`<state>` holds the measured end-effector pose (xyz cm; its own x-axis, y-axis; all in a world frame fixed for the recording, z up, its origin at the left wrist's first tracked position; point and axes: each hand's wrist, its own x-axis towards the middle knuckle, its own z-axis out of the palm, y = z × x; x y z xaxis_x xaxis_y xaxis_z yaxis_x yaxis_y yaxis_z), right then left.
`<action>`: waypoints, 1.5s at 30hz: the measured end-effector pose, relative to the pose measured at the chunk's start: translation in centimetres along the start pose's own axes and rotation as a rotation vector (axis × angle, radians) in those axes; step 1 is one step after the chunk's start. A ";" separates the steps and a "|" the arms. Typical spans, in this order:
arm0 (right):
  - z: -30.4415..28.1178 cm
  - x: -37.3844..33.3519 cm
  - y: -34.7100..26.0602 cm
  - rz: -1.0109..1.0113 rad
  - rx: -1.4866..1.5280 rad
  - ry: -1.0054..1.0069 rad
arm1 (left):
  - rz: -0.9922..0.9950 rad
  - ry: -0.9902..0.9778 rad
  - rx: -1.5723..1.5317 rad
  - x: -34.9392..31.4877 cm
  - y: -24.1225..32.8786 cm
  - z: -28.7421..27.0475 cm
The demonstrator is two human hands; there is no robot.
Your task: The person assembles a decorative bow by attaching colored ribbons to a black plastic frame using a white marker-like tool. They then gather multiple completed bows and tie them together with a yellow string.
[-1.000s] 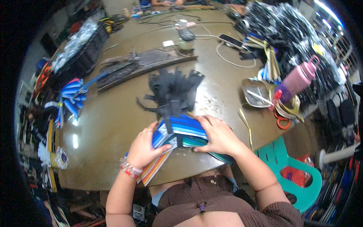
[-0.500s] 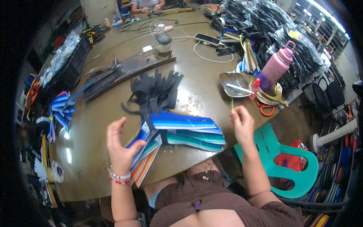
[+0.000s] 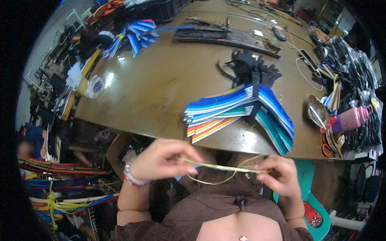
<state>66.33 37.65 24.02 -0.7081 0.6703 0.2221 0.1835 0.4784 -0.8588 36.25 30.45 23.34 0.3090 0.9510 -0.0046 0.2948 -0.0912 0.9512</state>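
A thin yellow-green strip of plastic twine is stretched between my two hands in front of my lap, with a loose loop hanging below. My left hand pinches one end, and a bead bracelet circles its wrist. The other end is in the closed fingers of my right hand. Just beyond them, at the table's near edge, lies a fanned stack of striped straps in blue, white, green, orange and yellow. It bends at black ends in the middle, and neither hand touches it.
Black strips lie behind the stack. Farther back is a dark wooden board. At the right are a small dish, a pink-purple bottle, orange-handled scissors and plastic-wrapped goods. A green chair stands beside me.
My view has turned left. My left hand, open beside the straps before, has left them and now grips the twine. My right hand has drawn the twine from near the dish toward my lap.
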 end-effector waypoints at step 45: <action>-9.6 12.1 21.7 0.572 0.225 -0.016 | 0.141 0.224 0.672 15.0 -8.0 9.7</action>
<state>68.22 61.57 12.52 -0.5505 0.7757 -0.3086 0.3903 -0.0877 -0.9165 47.33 42.54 12.66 0.2138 0.9478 0.2365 0.7805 -0.3113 0.5422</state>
